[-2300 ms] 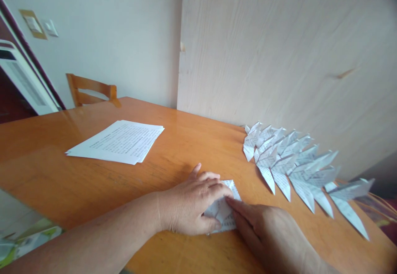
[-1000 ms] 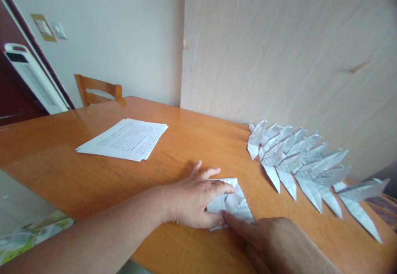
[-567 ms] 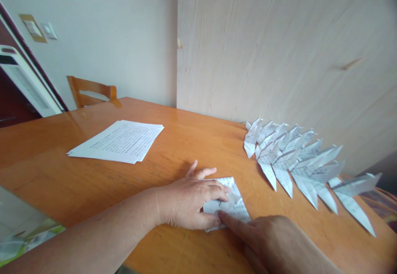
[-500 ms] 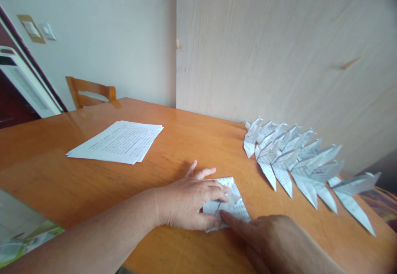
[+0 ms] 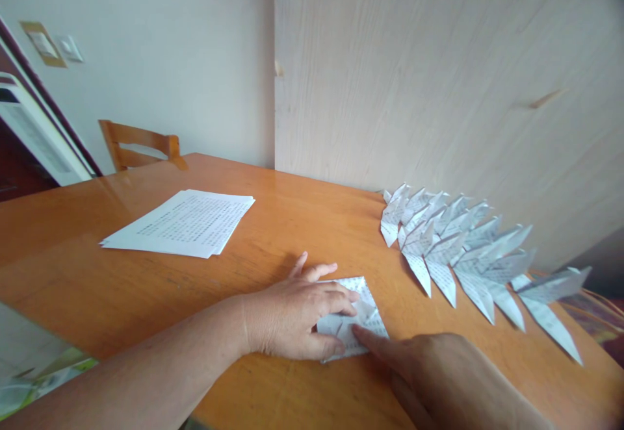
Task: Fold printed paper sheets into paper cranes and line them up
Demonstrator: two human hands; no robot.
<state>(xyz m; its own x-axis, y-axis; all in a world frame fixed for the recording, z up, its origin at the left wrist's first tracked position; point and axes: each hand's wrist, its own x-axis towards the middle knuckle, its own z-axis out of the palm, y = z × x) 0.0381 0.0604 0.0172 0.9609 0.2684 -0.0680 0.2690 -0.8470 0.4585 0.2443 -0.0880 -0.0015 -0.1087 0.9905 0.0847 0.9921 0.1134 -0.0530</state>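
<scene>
A folded piece of printed paper [image 5: 373, 316] lies flat on the wooden table near the lower middle. My left hand [image 5: 305, 316] rests on its left part with the fingers spread, two fingertips and the thumb touching the paper. From the right, my right hand [image 5: 429, 371] reaches in, its index fingertip on the middle of the paper. The other fingers of that hand are curled under and partly hidden, and nothing shows in them. Part of the paper is covered by my left hand.
A stack of printed sheets [image 5: 180, 225] lies at the left on the table [image 5: 292, 209]. Several folded paper pieces [image 5: 458, 235] stand in rows at the right. Behind are a wooden chair [image 5: 139, 138] and a wooden panel [image 5: 414, 73].
My right index fingertip has slid slightly right over the paper, away from my left thumb. My left hand keeps its place on the paper. The whole view has shifted a little.
</scene>
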